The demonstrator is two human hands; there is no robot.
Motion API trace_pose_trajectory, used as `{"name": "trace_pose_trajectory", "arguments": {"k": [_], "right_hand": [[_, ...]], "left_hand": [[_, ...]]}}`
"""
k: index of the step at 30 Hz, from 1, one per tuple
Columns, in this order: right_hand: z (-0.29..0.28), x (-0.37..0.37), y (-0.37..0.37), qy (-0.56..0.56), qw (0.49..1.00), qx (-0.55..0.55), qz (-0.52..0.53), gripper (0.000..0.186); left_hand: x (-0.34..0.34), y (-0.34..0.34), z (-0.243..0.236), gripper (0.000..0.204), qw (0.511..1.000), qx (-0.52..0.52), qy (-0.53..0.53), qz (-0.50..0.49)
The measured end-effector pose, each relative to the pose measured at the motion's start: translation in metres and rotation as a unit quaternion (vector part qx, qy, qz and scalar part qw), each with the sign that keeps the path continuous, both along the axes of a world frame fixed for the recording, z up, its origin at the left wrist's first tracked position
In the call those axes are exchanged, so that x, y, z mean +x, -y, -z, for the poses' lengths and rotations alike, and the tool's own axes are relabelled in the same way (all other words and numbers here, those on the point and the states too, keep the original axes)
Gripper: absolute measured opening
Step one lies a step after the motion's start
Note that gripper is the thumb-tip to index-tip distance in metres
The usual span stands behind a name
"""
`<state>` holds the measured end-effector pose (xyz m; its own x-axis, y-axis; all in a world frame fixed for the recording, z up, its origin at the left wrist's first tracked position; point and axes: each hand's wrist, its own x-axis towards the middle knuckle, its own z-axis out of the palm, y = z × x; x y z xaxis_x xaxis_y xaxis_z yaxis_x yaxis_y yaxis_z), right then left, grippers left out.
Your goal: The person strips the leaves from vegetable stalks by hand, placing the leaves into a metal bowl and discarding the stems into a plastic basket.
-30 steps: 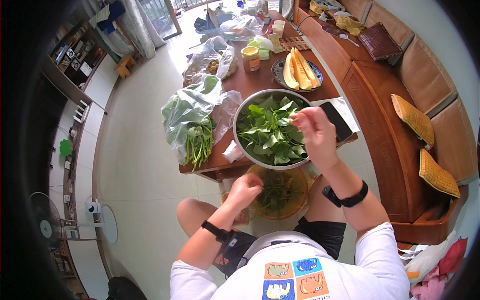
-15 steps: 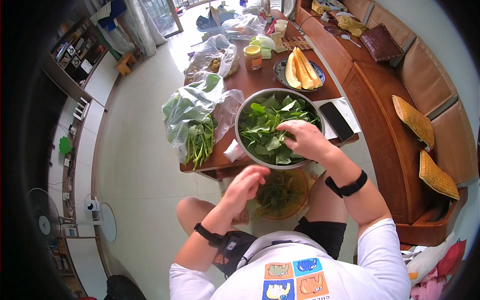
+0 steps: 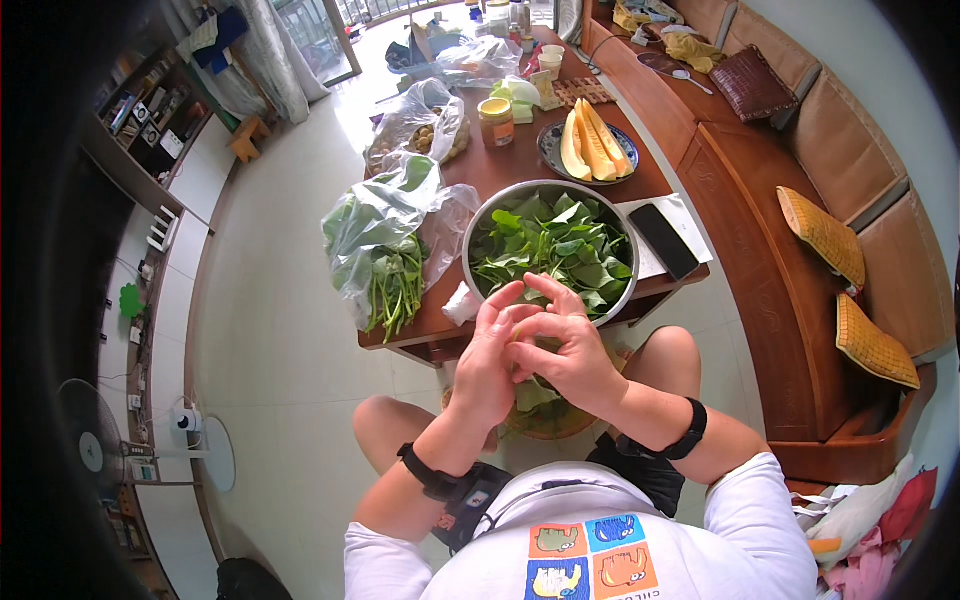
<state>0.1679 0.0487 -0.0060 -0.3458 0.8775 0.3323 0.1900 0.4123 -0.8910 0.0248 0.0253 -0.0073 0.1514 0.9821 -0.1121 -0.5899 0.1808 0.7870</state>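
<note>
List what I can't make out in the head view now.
All in the head view:
Anything pinched where the left hand and right hand meet: they hide it.
The inside bottom of the metal bowl: leaves cover it.
Much of the basket: the hands block it.
Contents of the far clear bag: too small.

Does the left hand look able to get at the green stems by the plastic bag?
Probably yes: the stems stick out of the bag, largely uncovered, near the table's edge. The left hand would first have to part from the right hand.
</note>
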Motion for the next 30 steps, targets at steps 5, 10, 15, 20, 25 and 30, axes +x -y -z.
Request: {"name": "trace_pose_trajectory", "arguments": {"k": [5, 10, 15, 20, 25, 30], "right_hand": [[-0.001, 0.01, -0.002, -0.029, 0.999, -0.015, 0.013, 0.013], [-0.017, 0.03, -0.007, -0.173, 0.948, -0.245, -0.103, 0.011], [-0.027, 0.038, -0.015, 0.073, 0.992, -0.021, -0.101, 0.014], [-0.028, 0.042, -0.02, 0.141, 0.982, 0.076, -0.104, 0.013], [-0.037, 0.048, -0.019, 0.209, 0.968, 0.075, -0.117, 0.012], [-0.041, 0.049, -0.019, 0.21, 0.967, 0.088, -0.114, 0.01]], "left_hand": [[-0.001, -0.001, 0.007, 0.048, 0.998, 0.028, -0.028, -0.041], [-0.032, -0.002, 0.001, 0.03, 0.996, 0.041, -0.069, -0.041], [-0.028, 0.0, -0.009, 0.014, 0.976, 0.064, -0.206, 0.022], [-0.03, -0.002, -0.011, 0.012, 0.967, 0.066, -0.235, 0.077], [-0.03, -0.005, -0.016, 0.012, 0.947, 0.054, -0.285, 0.135], [-0.028, -0.007, -0.013, 0.011, 0.951, 0.048, -0.27, 0.146]]}}
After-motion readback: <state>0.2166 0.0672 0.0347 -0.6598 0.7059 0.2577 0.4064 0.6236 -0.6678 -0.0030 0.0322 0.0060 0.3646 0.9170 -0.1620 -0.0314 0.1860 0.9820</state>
